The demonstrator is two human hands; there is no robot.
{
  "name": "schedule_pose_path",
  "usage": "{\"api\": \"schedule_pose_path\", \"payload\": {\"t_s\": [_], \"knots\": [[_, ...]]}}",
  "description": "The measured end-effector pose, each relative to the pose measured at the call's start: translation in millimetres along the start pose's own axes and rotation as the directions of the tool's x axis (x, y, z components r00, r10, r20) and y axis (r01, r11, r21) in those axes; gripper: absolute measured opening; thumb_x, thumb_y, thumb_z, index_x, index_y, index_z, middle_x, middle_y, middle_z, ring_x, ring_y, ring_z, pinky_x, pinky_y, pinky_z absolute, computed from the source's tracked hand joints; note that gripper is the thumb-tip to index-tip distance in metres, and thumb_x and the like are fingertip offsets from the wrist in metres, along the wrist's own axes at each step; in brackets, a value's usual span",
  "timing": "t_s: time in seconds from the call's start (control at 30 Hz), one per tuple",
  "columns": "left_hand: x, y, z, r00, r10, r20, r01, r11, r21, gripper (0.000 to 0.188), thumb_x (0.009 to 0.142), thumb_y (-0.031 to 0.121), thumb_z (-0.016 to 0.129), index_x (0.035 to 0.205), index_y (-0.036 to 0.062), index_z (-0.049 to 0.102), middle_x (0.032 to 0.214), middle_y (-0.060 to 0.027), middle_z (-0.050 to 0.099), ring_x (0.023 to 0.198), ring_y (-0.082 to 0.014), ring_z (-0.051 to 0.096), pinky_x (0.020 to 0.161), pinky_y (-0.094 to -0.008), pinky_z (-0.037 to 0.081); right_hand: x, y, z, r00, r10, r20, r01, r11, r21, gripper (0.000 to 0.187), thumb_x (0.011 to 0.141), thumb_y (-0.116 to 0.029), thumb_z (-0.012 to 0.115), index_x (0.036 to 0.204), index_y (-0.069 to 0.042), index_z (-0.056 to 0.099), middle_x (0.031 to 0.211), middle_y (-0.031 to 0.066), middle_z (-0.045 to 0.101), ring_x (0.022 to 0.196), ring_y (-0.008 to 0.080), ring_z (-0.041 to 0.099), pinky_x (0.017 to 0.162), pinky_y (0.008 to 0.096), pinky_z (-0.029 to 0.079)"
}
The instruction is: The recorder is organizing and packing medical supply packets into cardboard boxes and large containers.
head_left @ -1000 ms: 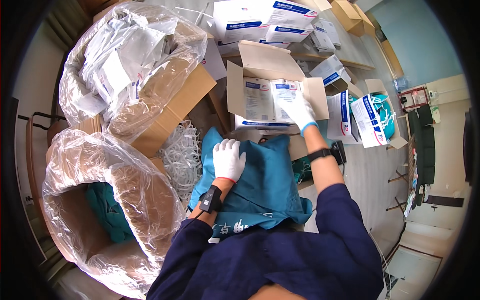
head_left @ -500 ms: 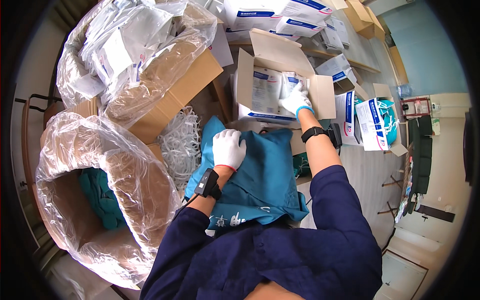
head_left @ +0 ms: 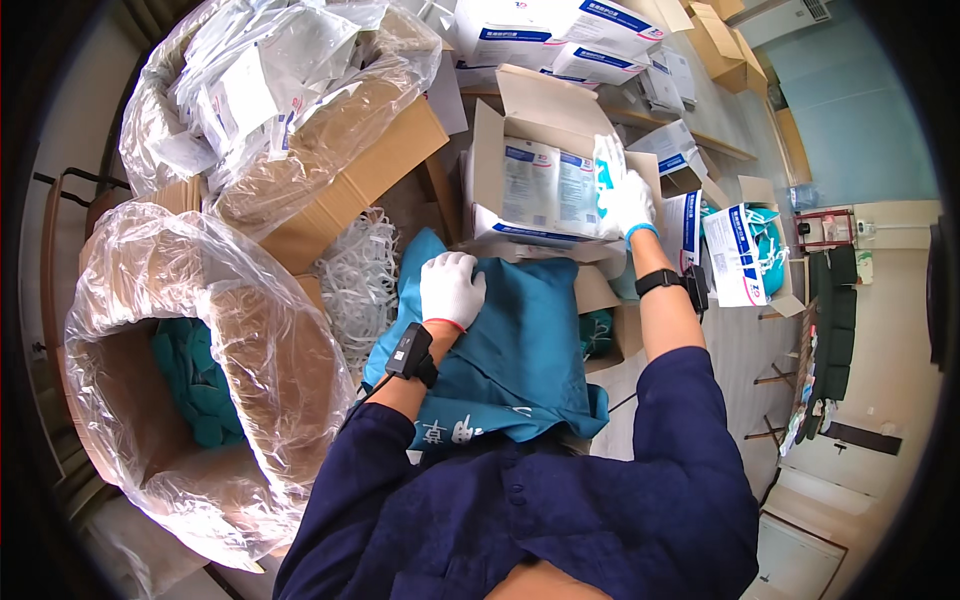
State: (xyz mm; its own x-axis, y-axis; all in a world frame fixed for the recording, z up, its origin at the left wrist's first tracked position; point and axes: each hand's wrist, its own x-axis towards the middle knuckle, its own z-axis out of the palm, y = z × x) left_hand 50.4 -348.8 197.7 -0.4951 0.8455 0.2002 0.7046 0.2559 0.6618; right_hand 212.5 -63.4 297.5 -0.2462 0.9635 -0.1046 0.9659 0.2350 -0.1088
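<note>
An open white carton stands in front of me with flat white-and-blue printed packets lying side by side in it. At its right side my right hand, in a white glove, is closed on a packet tilted up on edge, with teal showing on its face. The fingers on its far side are partly hidden. My left hand, also gloved, lies on the teal cloth across my lap, palm down, fingers laid out and holding nothing.
On the left, a plastic-lined carton holds teal pieces; a larger lined one behind it overflows with white packets. White straps lie heaped between. A box of teal masks stands right; printed boxes stack at the back.
My right hand has moved right from the packets inside the carton to its right side, where a packet now stands tilted in it. The left hand has stayed on the cloth.
</note>
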Motion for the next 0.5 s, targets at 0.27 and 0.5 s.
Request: {"api": "schedule_pose_path", "payload": {"t_s": [0.27,0.5], "knots": [[3,30,-23,0.993,0.064,-0.095,-0.092,0.939,-0.33,0.058,0.077,0.025,0.078,0.127,0.0046,0.059,0.125,-0.0172,0.062,0.12,-0.0332,0.057,0.104,-0.0458,0.044,-83,-10,-65,0.912,-0.324,-0.25,0.339,0.941,0.017,0.038,0.081,-0.026,0.072,0.104,0.002,0.061,0.082,0.0233,0.067,0.076,0.0372,0.069,0.066,0.0435,0.055],[20,135,-8,0.966,-0.177,0.188,0.235,0.302,-0.924,0.063,0.087,0.01,0.072,0.143,0.0008,0.044,0.136,-0.0142,0.057,0.124,-0.0211,0.055,0.104,-0.0354,0.045,-221,-41,-30,0.793,-0.578,-0.192,0.54,0.813,-0.218,0.069,0.077,-0.022,0.071,0.136,0.007,0.049,0.121,0.0247,0.062,0.089,0.0304,0.072,0.066,0.0405,0.059]]}}
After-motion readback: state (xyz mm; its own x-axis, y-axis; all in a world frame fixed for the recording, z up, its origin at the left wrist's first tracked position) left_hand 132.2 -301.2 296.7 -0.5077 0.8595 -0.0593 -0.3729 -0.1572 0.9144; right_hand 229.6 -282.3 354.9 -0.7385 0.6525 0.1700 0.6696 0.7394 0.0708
